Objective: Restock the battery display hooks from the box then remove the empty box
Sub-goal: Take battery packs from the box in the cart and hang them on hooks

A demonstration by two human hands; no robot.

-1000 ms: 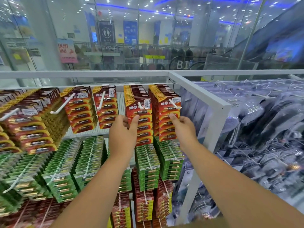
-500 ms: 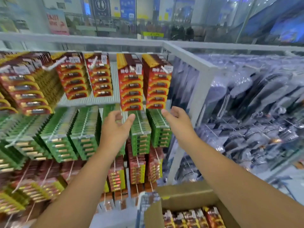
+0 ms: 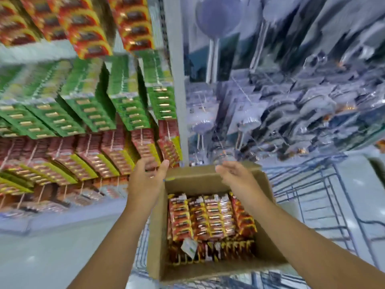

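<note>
Head view, looking steeply down, with motion blur over much of the frame. An open cardboard box (image 3: 210,180) sits in the lower centre, apparently on a wire cart (image 3: 325,207) whose blue-grey bars show to its right. Inside the box stand rows of red-and-yellow battery packs (image 3: 210,217), with a further row lying along the near wall and a small white tag (image 3: 188,247) among them; the box looks well filled. The left hand (image 3: 146,180) hovers just outside the far left corner of the box, fingers loosely curved and holding nothing. The right hand (image 3: 235,176) hovers over the far rim, fingers extended and relaxed, likewise empty. To the left hangs the battery display: orange packs (image 3: 87,24) on the top row, green packs (image 3: 87,113) on the middle row, dark red packs with yellow edges (image 3: 112,155) below. To the right of a white upright post (image 3: 177,80) hang clear-bagged goods (image 3: 291,101), too blurred to name. The step in hand appears to be the reach into the box for stock; restocking seems far from finished, and removal of the box is not yet due. The next move calls for lowering both hands among the packs, gripping a bundle firmly, and lifting it clear without catching the hang tabs.
</note>
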